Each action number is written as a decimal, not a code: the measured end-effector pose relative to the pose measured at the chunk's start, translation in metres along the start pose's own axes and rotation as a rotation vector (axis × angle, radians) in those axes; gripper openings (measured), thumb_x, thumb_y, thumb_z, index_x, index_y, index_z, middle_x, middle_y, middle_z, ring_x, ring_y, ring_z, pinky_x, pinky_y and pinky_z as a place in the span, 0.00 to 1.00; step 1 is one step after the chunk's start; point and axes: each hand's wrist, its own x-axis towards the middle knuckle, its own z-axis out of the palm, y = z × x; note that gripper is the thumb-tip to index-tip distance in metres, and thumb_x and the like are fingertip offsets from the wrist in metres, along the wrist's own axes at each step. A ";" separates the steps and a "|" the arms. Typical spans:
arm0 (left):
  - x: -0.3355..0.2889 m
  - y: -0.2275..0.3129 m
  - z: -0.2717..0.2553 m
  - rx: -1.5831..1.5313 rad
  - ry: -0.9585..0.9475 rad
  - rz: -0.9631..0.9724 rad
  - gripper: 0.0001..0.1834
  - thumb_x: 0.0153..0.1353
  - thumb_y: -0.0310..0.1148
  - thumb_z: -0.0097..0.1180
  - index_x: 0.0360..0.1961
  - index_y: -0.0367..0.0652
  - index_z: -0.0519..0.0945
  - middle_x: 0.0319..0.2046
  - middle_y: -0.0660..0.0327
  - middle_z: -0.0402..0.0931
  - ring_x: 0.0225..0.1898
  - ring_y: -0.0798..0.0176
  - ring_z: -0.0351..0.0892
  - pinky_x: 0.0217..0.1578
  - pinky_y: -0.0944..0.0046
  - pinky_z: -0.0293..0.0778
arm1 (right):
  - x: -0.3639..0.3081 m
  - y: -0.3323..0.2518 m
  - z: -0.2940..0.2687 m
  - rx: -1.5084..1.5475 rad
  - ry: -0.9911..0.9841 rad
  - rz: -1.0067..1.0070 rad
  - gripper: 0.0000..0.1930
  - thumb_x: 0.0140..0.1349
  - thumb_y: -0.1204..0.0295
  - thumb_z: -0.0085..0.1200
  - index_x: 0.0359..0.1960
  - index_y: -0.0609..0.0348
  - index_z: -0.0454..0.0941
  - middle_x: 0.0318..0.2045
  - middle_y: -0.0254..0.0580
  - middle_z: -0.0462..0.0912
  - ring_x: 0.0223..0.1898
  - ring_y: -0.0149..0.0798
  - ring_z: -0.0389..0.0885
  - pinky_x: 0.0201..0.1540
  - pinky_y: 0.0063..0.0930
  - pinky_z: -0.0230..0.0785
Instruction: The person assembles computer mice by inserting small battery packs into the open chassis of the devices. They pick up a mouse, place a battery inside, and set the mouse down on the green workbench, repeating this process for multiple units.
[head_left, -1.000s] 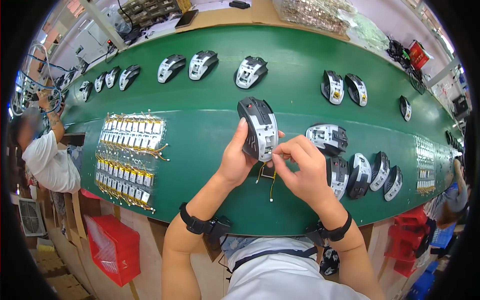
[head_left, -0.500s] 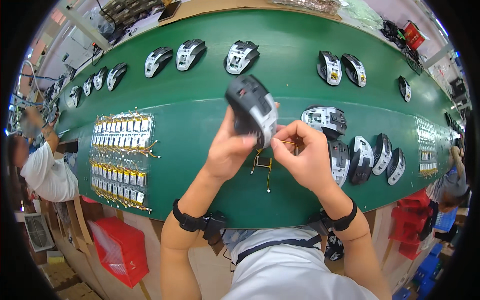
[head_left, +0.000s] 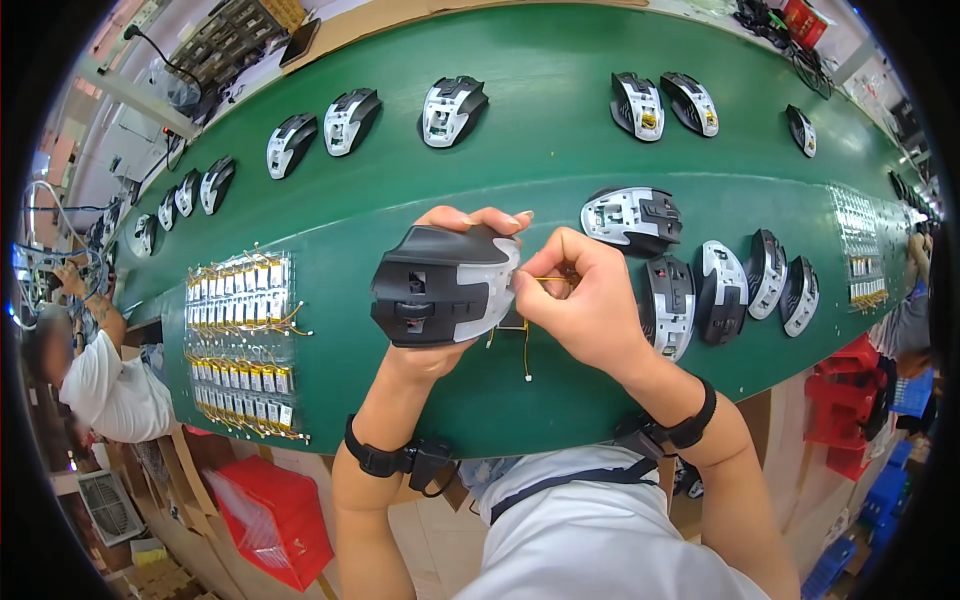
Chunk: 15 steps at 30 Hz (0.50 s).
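A black and silver computer mouse [head_left: 440,290] is in my left hand [head_left: 425,362], whose fingers wrap round it from below with the tips showing at its far side. Close against the mouse's silver end, my right hand [head_left: 590,305] is closed in a pinch on a thin yellow wire [head_left: 548,279]. Whether the wire joins the mouse is hidden by my fingertips. Beneath the hands, a small battery [head_left: 513,321] lies on the green table, partly covered. Its thin cable [head_left: 527,352] trails toward me and ends in a white connector.
Several mice, including a silver one [head_left: 632,220], lie right of my hands, and more line the table's far side. Rows of wired batteries [head_left: 240,375] sit in clear trays at the left. A red crate [head_left: 275,520] stands below the table edge. Other people work at both sides.
My left hand has turned the mouse so its black end points left, and brought it lower and nearer me. My right hand has shifted slightly, still pinching the wire. The head view has tilted.
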 end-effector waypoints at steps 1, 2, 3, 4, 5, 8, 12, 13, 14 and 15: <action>0.002 0.001 0.000 0.021 -0.010 -0.002 0.43 0.44 0.29 0.75 0.60 0.51 0.64 0.58 0.48 0.68 0.67 0.42 0.62 0.68 0.41 0.57 | 0.001 0.000 0.000 -0.008 0.022 -0.041 0.09 0.52 0.75 0.63 0.23 0.63 0.74 0.13 0.27 0.67 0.17 0.19 0.61 0.19 0.20 0.55; 0.002 0.002 0.000 0.041 -0.015 -0.009 0.44 0.43 0.30 0.76 0.60 0.52 0.64 0.58 0.49 0.67 0.67 0.41 0.61 0.68 0.42 0.57 | 0.002 0.002 0.001 -0.014 0.042 -0.076 0.09 0.51 0.76 0.63 0.23 0.63 0.74 0.13 0.27 0.66 0.17 0.19 0.61 0.19 0.20 0.55; 0.001 0.002 -0.001 0.062 -0.019 -0.016 0.45 0.41 0.31 0.77 0.60 0.54 0.64 0.58 0.50 0.67 0.67 0.40 0.61 0.68 0.44 0.58 | 0.002 0.003 0.002 -0.020 0.062 -0.110 0.09 0.51 0.76 0.63 0.22 0.63 0.74 0.12 0.27 0.66 0.17 0.19 0.61 0.19 0.20 0.55; -0.001 0.002 -0.003 0.080 -0.029 -0.009 0.43 0.43 0.32 0.76 0.60 0.54 0.65 0.58 0.49 0.67 0.67 0.40 0.61 0.68 0.43 0.58 | 0.002 0.004 0.002 -0.042 0.062 -0.125 0.09 0.50 0.76 0.63 0.22 0.63 0.74 0.12 0.28 0.66 0.16 0.19 0.61 0.19 0.20 0.55; 0.000 0.002 -0.003 0.098 -0.041 0.002 0.41 0.44 0.32 0.75 0.59 0.54 0.65 0.58 0.49 0.67 0.67 0.40 0.61 0.68 0.43 0.58 | 0.003 0.001 0.002 -0.067 0.062 -0.144 0.09 0.50 0.76 0.63 0.22 0.63 0.74 0.12 0.28 0.67 0.16 0.19 0.61 0.19 0.20 0.55; 0.001 0.002 0.001 0.118 -0.048 -0.010 0.32 0.52 0.34 0.70 0.56 0.54 0.68 0.57 0.47 0.68 0.66 0.39 0.62 0.68 0.42 0.57 | 0.001 -0.002 0.001 -0.096 0.068 -0.124 0.09 0.49 0.75 0.64 0.22 0.64 0.74 0.12 0.29 0.67 0.16 0.20 0.62 0.19 0.21 0.55; 0.002 0.004 0.009 0.057 0.010 -0.055 0.18 0.63 0.40 0.60 0.51 0.52 0.71 0.54 0.45 0.70 0.66 0.38 0.62 0.67 0.41 0.57 | 0.002 -0.002 -0.001 -0.065 0.039 -0.095 0.09 0.49 0.75 0.64 0.22 0.64 0.75 0.12 0.29 0.68 0.16 0.20 0.63 0.19 0.20 0.57; 0.002 0.003 0.009 0.074 0.013 -0.049 0.17 0.63 0.40 0.60 0.51 0.53 0.71 0.54 0.45 0.70 0.66 0.38 0.62 0.68 0.41 0.57 | 0.003 -0.002 -0.001 -0.023 0.028 -0.060 0.09 0.49 0.75 0.64 0.22 0.64 0.75 0.12 0.28 0.68 0.17 0.19 0.63 0.20 0.20 0.58; 0.002 0.002 0.009 0.087 0.013 -0.046 0.17 0.63 0.40 0.60 0.51 0.53 0.71 0.54 0.45 0.70 0.66 0.38 0.62 0.68 0.41 0.56 | 0.005 0.002 -0.002 0.002 0.020 -0.050 0.09 0.50 0.75 0.64 0.23 0.64 0.75 0.12 0.27 0.68 0.17 0.19 0.63 0.20 0.19 0.59; 0.002 0.000 0.008 0.100 0.015 -0.046 0.17 0.63 0.40 0.60 0.51 0.53 0.71 0.54 0.44 0.70 0.66 0.38 0.62 0.68 0.41 0.56 | 0.004 0.005 -0.001 0.037 0.018 -0.034 0.09 0.50 0.75 0.64 0.23 0.64 0.75 0.13 0.27 0.68 0.17 0.18 0.63 0.21 0.19 0.59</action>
